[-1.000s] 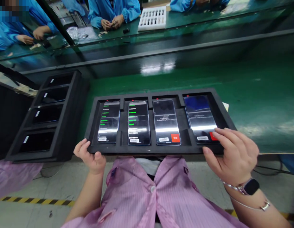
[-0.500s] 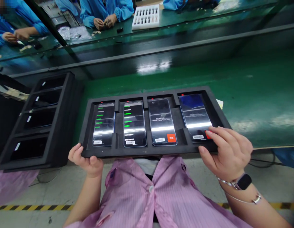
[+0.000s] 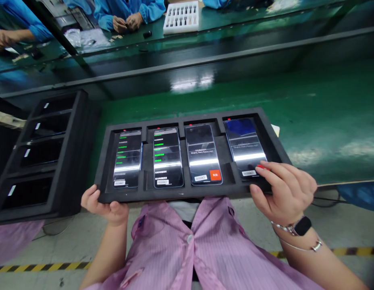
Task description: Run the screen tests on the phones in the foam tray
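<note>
Standing by the line, you see a person gripping a black foam tray [image 3: 181, 194] with both hands, the tray held at the front of the green tabletop [image 3: 332, 121], its near edge out over the person's pink striped smock [image 3: 163, 249]. Whether its far side rests on the tabletop, I cannot tell.

The left hand [image 3: 104, 205] cups the tray's front left corner, fingers curled up around the edge. The right hand [image 3: 283, 193] is closed on the front right corner, its fingers lying over the foam, their tips [image 3: 259, 168] at the lower edge of the rightmost phone, and the thumb pressed against the rim. Neither hand is released.

Four smartphones [image 3: 165, 158] sit upright in separate pockets, their screens lit. The two on the left show lists of green lines, and the third has a red button [image 3: 215, 175]. Just to the left lies a second foam tray [image 3: 81, 153] holding dark phones [image 3: 43, 153].

The step in hand looks like handling the loaded tray while the screens run. The moment calls for a level, two-handed hold so that no phone shifts in its pocket.
</note>
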A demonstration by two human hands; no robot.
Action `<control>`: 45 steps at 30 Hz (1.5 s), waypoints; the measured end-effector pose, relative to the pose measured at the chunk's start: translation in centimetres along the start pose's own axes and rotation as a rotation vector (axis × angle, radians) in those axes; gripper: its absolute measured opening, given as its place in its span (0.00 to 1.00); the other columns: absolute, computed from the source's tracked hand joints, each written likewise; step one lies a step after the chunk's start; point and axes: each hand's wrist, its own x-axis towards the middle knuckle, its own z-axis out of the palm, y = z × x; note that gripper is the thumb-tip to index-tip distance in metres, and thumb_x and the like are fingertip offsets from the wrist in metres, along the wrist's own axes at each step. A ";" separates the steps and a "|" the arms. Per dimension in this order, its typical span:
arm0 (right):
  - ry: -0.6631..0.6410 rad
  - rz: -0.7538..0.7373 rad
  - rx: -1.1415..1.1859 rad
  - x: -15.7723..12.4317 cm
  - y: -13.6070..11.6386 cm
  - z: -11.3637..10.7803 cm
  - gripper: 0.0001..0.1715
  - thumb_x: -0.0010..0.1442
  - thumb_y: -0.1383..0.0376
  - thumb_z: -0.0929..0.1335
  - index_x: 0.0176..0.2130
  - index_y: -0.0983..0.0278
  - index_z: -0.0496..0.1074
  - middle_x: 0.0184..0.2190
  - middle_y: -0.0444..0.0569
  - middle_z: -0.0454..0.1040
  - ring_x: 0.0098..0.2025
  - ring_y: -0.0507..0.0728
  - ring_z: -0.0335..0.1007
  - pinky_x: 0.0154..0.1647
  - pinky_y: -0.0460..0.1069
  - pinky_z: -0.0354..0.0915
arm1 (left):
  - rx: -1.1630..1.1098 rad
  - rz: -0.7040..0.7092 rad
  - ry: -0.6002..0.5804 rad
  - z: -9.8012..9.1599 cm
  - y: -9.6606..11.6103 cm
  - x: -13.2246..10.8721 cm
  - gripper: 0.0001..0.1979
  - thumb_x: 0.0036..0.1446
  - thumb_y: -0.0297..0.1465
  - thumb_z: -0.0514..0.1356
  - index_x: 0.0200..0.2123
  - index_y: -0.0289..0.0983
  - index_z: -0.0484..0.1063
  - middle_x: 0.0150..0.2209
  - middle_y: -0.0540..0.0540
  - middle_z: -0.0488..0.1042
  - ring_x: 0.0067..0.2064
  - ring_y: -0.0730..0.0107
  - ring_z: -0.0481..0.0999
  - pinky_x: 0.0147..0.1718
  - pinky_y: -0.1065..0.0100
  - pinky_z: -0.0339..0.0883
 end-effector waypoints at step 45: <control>0.025 -0.017 -0.034 -0.2 0.2 0.4 0.18 0.67 0.58 0.70 0.54 0.61 0.76 0.44 0.51 0.82 0.42 0.65 0.78 0.42 0.58 0.66 | 0.023 -0.019 -0.005 0.2 0.1 0.0 0.25 0.69 0.50 0.42 0.58 0.40 0.59 0.53 0.34 0.63 0.56 0.44 0.66 0.59 0.36 0.60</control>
